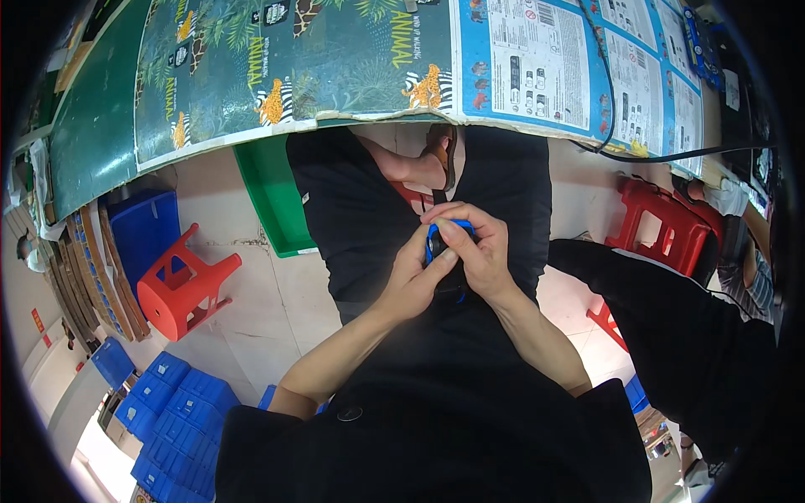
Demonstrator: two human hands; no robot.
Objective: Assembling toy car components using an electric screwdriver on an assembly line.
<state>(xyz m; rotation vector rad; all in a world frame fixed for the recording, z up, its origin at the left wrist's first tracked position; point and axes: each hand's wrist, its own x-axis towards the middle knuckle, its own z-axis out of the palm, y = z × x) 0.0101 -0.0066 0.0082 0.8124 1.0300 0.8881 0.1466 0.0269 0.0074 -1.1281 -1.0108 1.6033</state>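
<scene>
Both hands met over the person's lap, just below the near edge of the surface [101, 142], which was covered with flattened printed cardboard sheets [293, 59]. The left hand [417, 281] and the right hand [478, 251] were closed together around a small blue and black object [438, 243], fingers and thumbs pinching it from either side; so little of it showed between the fingers that its kind could not be told, though it may have been a small strap or clip. A dark strap [450, 163] ran up from the object toward the surface edge. Left of the hands, a red plastic stool [184, 285] stood on the pale floor, beside a green bin [272, 201]. Blue crates [172, 411] lay below the stool. Right of the hands, another red stool [658, 222] stood under the surface, near a seated person in black [671, 318].
</scene>
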